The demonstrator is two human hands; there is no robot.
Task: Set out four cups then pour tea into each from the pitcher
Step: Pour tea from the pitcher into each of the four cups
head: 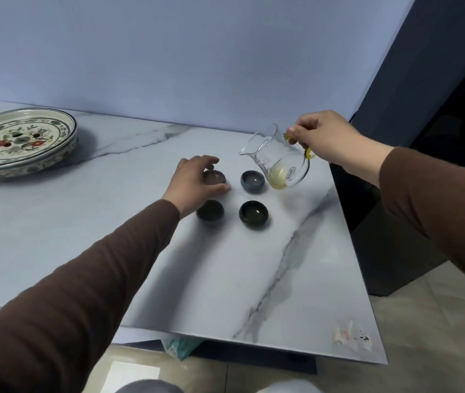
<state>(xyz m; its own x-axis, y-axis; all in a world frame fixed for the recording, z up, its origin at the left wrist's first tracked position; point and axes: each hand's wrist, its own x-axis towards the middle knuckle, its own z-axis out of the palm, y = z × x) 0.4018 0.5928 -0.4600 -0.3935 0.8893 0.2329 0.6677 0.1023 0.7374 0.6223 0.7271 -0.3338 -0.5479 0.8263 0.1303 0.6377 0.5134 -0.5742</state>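
Note:
Several small cups stand in a square on the marble table (69,222): a brown cup (215,177) far left, a blue cup (252,181) far right, a dark cup (210,210) near left, a dark green cup (253,213) near right. My left hand (197,185) curls around the brown cup, fingers on its rim and side. My right hand (329,140) holds a glass pitcher (278,158) by its yellow handle, tilted with the spout to the left above the blue cup. A little pale yellow tea sits in the pitcher's lower side.
A large floral ceramic tray (18,140) rests at the far left of the table. The table's right edge runs close to the pitcher, with a dark cabinet (438,123) beyond it. Floor tiles show below the near edge.

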